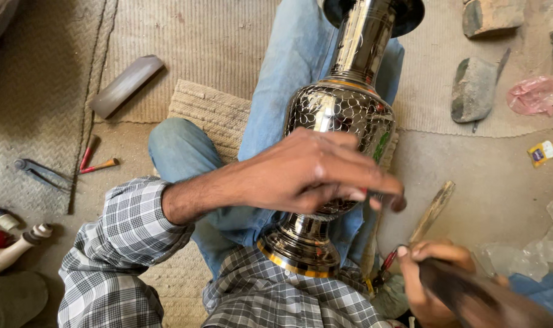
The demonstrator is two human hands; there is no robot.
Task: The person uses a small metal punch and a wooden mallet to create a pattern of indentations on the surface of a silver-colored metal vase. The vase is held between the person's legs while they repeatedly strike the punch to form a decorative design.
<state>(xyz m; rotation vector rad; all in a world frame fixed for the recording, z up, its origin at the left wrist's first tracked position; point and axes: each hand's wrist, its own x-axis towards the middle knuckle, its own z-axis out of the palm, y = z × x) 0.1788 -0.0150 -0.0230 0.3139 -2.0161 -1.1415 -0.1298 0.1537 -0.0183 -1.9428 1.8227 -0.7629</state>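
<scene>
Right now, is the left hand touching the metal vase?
Touching. The head view shows the left hand laid across the body of the metal vase, with no gap visible under the palm.

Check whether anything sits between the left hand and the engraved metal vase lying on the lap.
Nothing visible does. The left hand lies across the belly of the vase, with no tool or cloth seen between them. The right hand is apart, lower right.

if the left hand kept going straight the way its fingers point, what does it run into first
The left hand points right across the engraved metal vase. Straight on, it would likely meet the wooden-handled tool held up by the right hand, though depth is unclear.
</scene>
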